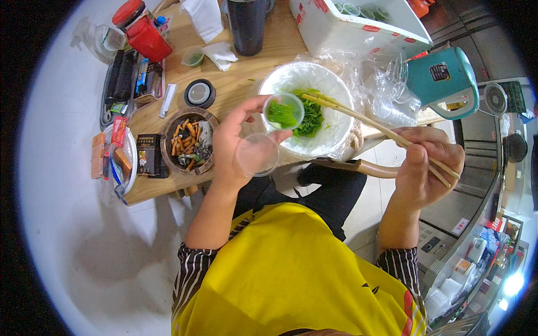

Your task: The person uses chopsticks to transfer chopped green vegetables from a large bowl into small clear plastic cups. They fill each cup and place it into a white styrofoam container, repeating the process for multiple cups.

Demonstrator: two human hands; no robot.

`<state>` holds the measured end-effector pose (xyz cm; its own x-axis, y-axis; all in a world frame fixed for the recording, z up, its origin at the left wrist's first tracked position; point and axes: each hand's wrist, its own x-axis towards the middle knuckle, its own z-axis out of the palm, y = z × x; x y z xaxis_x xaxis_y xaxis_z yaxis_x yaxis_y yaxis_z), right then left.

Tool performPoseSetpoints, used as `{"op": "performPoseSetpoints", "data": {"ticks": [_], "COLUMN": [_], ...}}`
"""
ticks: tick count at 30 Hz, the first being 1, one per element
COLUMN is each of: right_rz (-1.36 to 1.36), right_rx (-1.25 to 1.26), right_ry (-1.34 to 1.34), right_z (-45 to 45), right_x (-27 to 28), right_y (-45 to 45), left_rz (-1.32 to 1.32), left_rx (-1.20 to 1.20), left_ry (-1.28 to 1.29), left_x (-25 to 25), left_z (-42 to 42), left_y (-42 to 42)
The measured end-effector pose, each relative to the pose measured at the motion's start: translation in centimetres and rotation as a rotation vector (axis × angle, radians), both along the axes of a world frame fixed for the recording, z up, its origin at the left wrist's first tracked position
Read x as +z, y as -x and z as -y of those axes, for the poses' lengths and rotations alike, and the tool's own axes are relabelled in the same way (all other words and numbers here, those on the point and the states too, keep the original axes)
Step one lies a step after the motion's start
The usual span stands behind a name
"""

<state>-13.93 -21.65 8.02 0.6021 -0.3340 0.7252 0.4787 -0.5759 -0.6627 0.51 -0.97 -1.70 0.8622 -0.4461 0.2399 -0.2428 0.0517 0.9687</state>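
My left hand [235, 138] holds a small clear plastic cup [284, 111] with chopped greens inside, over the near left rim of a white bowl. The cup's hinged clear lid [257, 154] hangs open over the palm. In my right hand [428, 164] is a pair of wooden chopsticks [361, 117], their tips pointing left above the bowl, close to the cup. The white bowl [336, 130], which looks lined with thin plastic, holds a heap of chopped green leaves [310, 119]. Whether the chopsticks grip any leaves I cannot tell.
A wooden ashtray [167, 161] full of butts stands on the table [235, 84] at left, near a black round lid [199, 93]. Behind are a small cup of greens [193, 57], a dark tumbler [246, 29] and a foam box [361, 35]. Plastic cups [388, 92] and a teal kettle [441, 77] lie right.
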Motion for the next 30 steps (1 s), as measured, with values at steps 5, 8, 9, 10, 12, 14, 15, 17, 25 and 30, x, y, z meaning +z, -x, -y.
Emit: {"op": "performPoseSetpoints", "data": {"ticks": [5,8,9,10,12,14,15,17,25,30], "right_rz": [-0.301,-0.415,-0.416,-0.418,-0.412,-0.404,-0.402,-0.435,-0.318,-0.201], "right_rx": [-0.031,0.095,0.102,0.108,0.121,0.093,0.076,0.027,0.043,0.047], "right_ry": [0.101,0.264,0.324,0.384,0.438,0.429,0.427,0.267,0.251,0.082], "right_z": [1.1,1.2,0.9,0.6,0.7,1.4,1.7,1.9,1.5,1.3], "right_x": [-2.6,-4.3,-4.3,-4.4,-4.7,-5.2,-5.5,-6.5,-7.8,-9.2], "right_y": [0.3,-0.5,-0.9,-1.3,-1.9,-2.6,-2.8,-3.0,-3.6,-3.5], "left_rz": [-0.028,-0.057,-0.061,-0.065,-0.066,-0.059,-0.061,-0.065,-0.047,-0.034], "left_rx": [0.083,0.088,0.089,0.09,0.094,0.102,0.093,0.076,0.088,0.093], "left_ry": [0.019,0.039,0.053,0.067,0.068,0.042,0.044,0.048,0.019,-0.001], "left_x": [-0.6,-0.2,-0.2,-0.2,-0.4,-0.8,-0.7,-0.7,-1.0,-0.9], "left_z": [-1.0,-1.3,-1.4,-1.4,-1.6,-1.8,-1.7,-1.5,-1.7,-1.6], "left_y": [-0.5,-0.5,-0.4,-0.3,-0.2,-0.3,-0.3,-0.4,-0.4,-0.4]}}
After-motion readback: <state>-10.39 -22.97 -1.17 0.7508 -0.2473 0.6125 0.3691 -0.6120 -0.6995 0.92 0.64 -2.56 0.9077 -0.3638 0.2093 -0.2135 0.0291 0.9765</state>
